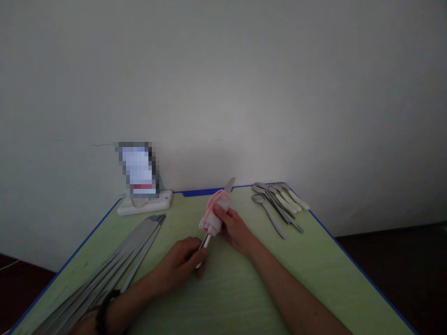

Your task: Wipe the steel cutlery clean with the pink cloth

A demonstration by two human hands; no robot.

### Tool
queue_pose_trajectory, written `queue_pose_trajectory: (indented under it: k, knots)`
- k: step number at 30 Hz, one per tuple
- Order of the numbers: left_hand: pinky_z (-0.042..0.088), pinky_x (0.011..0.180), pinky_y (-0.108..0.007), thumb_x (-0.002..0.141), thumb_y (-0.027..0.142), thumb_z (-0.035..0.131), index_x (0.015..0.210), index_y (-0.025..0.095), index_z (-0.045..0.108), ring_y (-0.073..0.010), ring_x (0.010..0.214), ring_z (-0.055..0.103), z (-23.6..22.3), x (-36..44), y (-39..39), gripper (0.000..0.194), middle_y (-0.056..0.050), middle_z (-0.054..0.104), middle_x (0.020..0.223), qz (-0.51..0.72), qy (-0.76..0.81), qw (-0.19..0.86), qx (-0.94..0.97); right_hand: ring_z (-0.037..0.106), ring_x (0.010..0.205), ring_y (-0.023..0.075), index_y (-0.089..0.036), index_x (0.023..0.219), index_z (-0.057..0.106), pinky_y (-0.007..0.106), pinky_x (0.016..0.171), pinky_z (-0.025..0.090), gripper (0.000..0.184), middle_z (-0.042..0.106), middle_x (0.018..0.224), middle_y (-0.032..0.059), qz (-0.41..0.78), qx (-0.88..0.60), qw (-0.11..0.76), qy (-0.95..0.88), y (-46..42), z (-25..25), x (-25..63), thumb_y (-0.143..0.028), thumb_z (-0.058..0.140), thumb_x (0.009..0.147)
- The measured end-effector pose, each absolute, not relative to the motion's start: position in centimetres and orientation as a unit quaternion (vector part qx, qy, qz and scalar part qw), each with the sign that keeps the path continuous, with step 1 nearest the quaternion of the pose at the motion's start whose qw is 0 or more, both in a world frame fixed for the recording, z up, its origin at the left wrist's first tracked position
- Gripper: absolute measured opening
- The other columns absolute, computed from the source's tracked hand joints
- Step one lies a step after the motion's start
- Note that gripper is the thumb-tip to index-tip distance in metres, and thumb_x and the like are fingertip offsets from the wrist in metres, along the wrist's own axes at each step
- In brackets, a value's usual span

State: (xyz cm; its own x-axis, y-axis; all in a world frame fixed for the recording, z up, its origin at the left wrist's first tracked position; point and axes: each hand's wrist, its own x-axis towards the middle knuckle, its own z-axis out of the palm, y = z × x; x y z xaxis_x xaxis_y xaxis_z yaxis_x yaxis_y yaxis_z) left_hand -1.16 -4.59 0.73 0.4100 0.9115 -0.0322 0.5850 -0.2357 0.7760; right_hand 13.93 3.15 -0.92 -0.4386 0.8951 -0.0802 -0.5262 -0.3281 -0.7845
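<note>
Over the middle of the table a table knife (229, 184) slants away from me, its blade tip pointing up and to the right. My left hand (186, 258) is closed around its handle. In my right hand (234, 229) is a pink and white cloth (213, 214), pinched around the blade, with the thumb on top. The cloth hides most of the blade, and only the tip sticks out beyond it.
Several spoons and other cutlery (275, 200), some white-handled, lie at the back right. A phone-like screen (139, 170) leans on a white base (146, 204) at the back left. Long grey pleated strips (118, 260) lie left on the blue-edged green table (216, 307).
</note>
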Motion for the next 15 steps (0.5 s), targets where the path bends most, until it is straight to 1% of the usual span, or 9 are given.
queue_pose_trajectory:
  k: [4,10,15]
  knots:
    - [0.039,0.062,-0.021,0.092,0.040,0.033,0.063,0.016,0.057,-0.0114,0.060,0.051,0.83,-1.11,-4.66,0.044,0.001,0.053,0.061,0.225,0.494,0.376,0.751,0.048,0.053,0.0087,-0.015,0.069,0.060,0.023,0.055,0.041,0.035,0.056,0.059,-0.0031,0.764,-0.273,0.448,-0.375,3.18,-1.25,13.89,-0.047,0.074,0.062]
    - [0.037,0.060,-0.021,0.091,0.039,0.035,0.060,0.016,0.055,-0.0107,0.058,0.049,0.54,-1.20,-4.60,0.044,0.002,0.051,0.059,0.219,0.498,0.357,0.759,0.049,0.053,0.0104,-0.017,0.071,0.058,0.026,0.054,0.042,0.035,0.056,0.060,-0.0030,0.766,-0.268,0.500,-0.303,3.59,-1.30,13.77,-0.047,0.074,0.063]
    - [0.037,0.059,-0.021,0.090,0.040,0.035,0.061,0.016,0.055,-0.0110,0.057,0.049,0.83,-1.03,-4.64,0.043,0.002,0.051,0.058,0.217,0.497,0.371,0.754,0.048,0.054,0.0099,-0.016,0.072,0.059,0.025,0.056,0.041,0.034,0.056,0.059,-0.0030,0.768,-0.265,0.457,-0.363,3.26,-1.28,13.87,-0.046,0.073,0.065]
